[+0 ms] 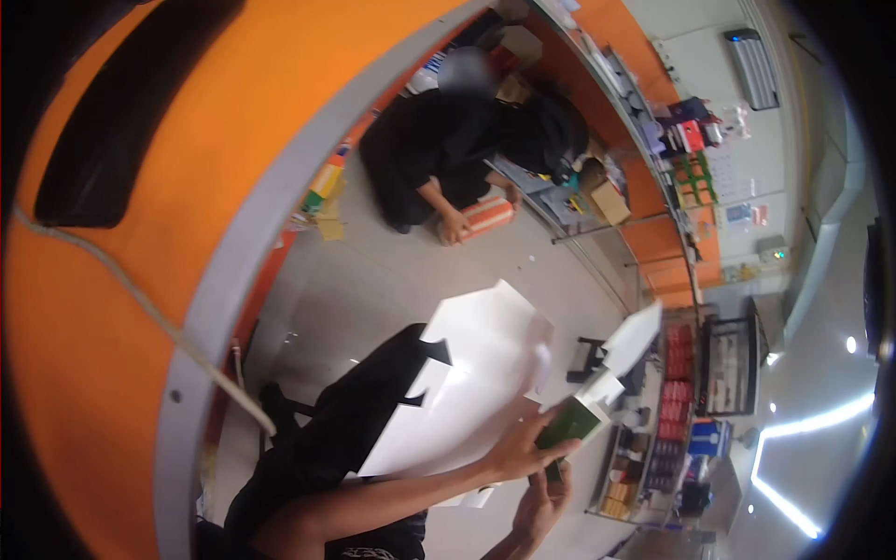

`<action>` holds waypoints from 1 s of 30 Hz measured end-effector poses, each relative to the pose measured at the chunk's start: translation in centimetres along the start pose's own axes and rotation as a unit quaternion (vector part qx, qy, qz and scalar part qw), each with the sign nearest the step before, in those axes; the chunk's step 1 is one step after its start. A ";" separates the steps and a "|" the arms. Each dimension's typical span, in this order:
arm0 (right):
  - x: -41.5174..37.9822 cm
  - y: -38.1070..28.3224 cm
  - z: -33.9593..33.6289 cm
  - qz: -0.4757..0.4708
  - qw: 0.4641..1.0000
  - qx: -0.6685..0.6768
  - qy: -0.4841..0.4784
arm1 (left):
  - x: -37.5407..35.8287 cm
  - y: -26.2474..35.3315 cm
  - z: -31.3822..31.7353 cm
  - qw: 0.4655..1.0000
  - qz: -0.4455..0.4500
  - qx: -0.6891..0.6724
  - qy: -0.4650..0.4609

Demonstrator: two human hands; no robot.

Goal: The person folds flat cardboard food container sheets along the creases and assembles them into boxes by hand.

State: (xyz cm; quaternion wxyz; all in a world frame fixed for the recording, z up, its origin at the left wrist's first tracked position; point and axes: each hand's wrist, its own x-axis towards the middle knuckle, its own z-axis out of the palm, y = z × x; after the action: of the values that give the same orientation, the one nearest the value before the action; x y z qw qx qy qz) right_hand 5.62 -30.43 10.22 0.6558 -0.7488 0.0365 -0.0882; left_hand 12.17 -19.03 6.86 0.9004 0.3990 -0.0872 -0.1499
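Observation:
A green and white carton [570, 421] is in my hands, its green panel facing me and white flaps sticking out past it. My left hand [519, 450] pinches the near edge of the green panel, the arm reaching across from the lower left. Just below, my right hand [540, 509] closes around the lower end of the same carton. Beyond my left forearm, a large white card sheet [481, 341] with notched edges and tabs lies over my black-clothed legs [359, 401].
A person in black [425, 140] sits on the floor ahead, hands on an orange and white box [487, 216]. An orange counter panel [103, 299] with a hanging cable [145, 308] rises at left. Shelves with stacked red boxes [674, 383] stand at right.

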 end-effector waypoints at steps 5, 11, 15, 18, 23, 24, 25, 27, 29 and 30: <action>0.3 -0.1 0.2 -0.028 0.998 -0.019 -0.056 | 0.2 -0.9 0.1 0.990 0.081 0.114 0.013; 0.1 -0.4 0.4 -0.019 0.996 -0.084 0.009 | -0.4 0.6 -0.2 0.996 0.042 0.031 -0.077; -0.3 -2.2 0.6 0.003 0.982 -0.185 -0.023 | -0.3 0.0 -0.1 0.996 0.053 0.043 -0.051; -0.3 -3.4 1.7 0.011 0.972 -0.231 -0.030 | -0.4 0.2 -0.2 0.996 0.043 -0.005 -0.073; 0.7 -2.4 -1.0 -0.063 0.957 -0.279 -0.045 | 0.4 -0.3 -0.2 0.975 0.132 0.178 -0.002; 0.7 -2.2 -1.5 -0.069 0.942 -0.323 -0.060 | 0.6 -0.5 -0.4 0.987 0.081 0.140 -0.020; 0.7 -2.1 -2.0 -0.068 0.942 -0.324 -0.059 | 0.8 -0.7 -0.5 0.994 0.029 0.101 -0.039; 0.5 -2.0 -2.2 -0.067 0.933 -0.353 0.013 | 1.4 -2.8 -0.2 0.996 0.055 0.062 0.022; 0.7 -2.0 -2.6 -0.056 0.930 -0.363 -0.016 | 1.5 -3.1 0.2 0.994 0.066 -0.052 0.068; 0.7 -2.1 -2.7 -0.045 0.926 -0.371 -0.048 | 1.4 -2.8 0.1 0.994 0.064 -0.053 0.065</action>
State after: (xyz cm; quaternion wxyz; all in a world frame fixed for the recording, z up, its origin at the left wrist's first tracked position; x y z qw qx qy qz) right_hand 5.68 -32.88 12.65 0.3272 -0.9429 0.0013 -0.0613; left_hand 12.88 -21.30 4.89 0.9319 0.3530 -0.0460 -0.0702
